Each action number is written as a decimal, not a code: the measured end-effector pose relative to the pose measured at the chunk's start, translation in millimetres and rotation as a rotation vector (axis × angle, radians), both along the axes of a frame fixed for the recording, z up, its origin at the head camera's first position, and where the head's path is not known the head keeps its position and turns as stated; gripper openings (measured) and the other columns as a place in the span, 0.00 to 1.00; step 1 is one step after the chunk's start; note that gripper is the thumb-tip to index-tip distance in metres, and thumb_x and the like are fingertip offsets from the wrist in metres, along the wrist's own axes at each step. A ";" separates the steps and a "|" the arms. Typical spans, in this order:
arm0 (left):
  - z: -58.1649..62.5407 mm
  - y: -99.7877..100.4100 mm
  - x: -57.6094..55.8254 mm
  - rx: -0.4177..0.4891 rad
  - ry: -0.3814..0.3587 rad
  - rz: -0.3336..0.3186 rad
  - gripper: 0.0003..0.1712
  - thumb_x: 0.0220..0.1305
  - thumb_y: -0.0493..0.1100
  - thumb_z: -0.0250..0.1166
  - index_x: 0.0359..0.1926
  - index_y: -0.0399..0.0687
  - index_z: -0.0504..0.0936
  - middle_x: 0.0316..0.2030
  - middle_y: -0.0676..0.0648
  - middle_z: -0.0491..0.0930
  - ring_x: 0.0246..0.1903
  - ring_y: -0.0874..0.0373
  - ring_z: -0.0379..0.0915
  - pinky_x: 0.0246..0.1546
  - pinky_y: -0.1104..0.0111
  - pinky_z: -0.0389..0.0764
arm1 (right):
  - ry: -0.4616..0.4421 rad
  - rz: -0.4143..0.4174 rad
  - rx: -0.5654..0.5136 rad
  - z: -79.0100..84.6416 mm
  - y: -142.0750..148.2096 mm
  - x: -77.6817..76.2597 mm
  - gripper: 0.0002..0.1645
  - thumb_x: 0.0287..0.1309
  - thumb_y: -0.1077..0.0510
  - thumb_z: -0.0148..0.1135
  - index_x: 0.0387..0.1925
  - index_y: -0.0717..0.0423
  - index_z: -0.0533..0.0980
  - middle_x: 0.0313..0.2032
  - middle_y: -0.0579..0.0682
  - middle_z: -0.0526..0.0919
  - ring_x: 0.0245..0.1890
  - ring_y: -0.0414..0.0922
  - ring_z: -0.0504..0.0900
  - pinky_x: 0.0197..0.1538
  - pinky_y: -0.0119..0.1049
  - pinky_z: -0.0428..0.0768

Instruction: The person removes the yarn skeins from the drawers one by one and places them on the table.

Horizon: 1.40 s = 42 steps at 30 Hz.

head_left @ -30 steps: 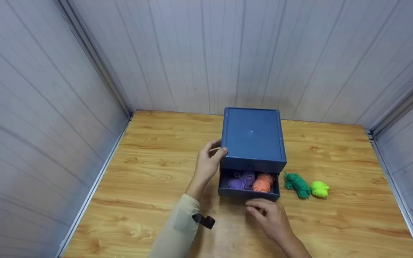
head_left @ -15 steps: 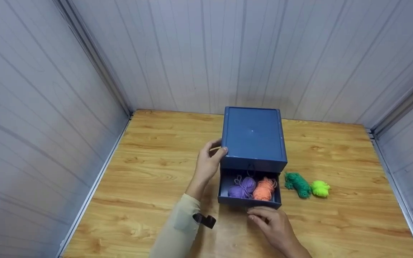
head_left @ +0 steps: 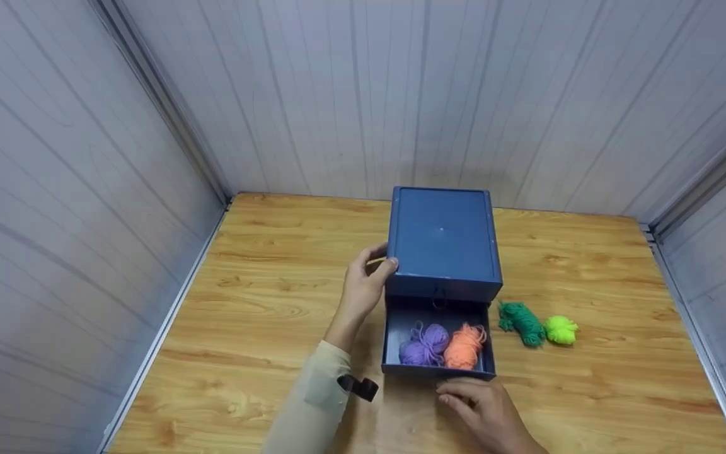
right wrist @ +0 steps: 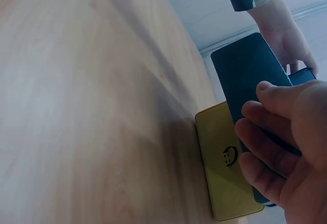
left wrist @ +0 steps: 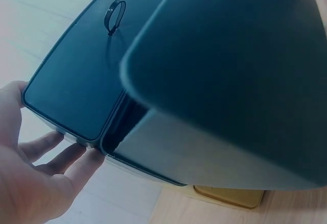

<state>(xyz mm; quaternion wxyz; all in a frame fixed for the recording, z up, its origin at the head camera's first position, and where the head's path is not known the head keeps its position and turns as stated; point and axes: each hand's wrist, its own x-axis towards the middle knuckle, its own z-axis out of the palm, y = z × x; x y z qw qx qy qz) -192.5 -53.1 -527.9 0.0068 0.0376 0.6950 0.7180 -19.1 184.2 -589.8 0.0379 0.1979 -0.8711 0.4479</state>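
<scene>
A blue drawer cabinet (head_left: 442,233) stands on the wooden table. My left hand (head_left: 364,287) grips its left front edge, thumb at the top corner and fingers along the side. Below the top drawer, whose front bears a ring handle (left wrist: 115,17), another drawer (head_left: 407,315) is pulled far out. Inside it lie a purple yarn bundle (head_left: 425,345) and an orange yarn bundle (head_left: 464,347), side by side. My right hand (head_left: 486,407) holds that drawer at its front with curled fingers, which hide the spot they grip.
On the table to the cabinet's right lie a green yarn bundle (head_left: 524,325) and a smaller neon-yellow one (head_left: 561,330). A yellow drawer front (right wrist: 219,168) shows below the pulled-out drawer. Pale panel walls (head_left: 312,94) enclose the table at the back and sides.
My right hand has drawn the drawer further out toward me, and the purple and orange yarn have come forward with it. The left hand stays on the cabinet.
</scene>
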 end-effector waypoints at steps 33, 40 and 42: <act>0.6 -0.4 -0.6 -0.011 0.000 -0.014 0.28 0.68 0.44 0.65 0.66 0.39 0.76 0.61 0.38 0.77 0.60 0.44 0.78 0.59 0.58 0.80 | 0.065 0.002 -0.049 54.0 10.9 4.7 0.14 0.59 0.58 0.75 0.44 0.37 0.85 0.36 0.36 0.85 0.29 0.30 0.80 0.28 0.29 0.81; 1.3 0.0 -0.2 -0.016 -0.007 -0.008 0.27 0.68 0.42 0.64 0.66 0.37 0.75 0.61 0.37 0.77 0.59 0.43 0.78 0.59 0.58 0.80 | 0.084 -0.040 -0.013 62.2 11.9 -9.6 0.14 0.56 0.58 0.77 0.42 0.38 0.86 0.38 0.38 0.85 0.27 0.30 0.78 0.28 0.29 0.80; 1.4 -0.4 -0.8 -0.022 0.004 -0.010 0.27 0.68 0.42 0.65 0.66 0.37 0.76 0.61 0.37 0.78 0.59 0.43 0.79 0.59 0.58 0.80 | 0.096 -0.055 0.004 63.3 12.0 -14.7 0.17 0.54 0.58 0.78 0.43 0.35 0.85 0.40 0.37 0.85 0.30 0.31 0.79 0.30 0.31 0.80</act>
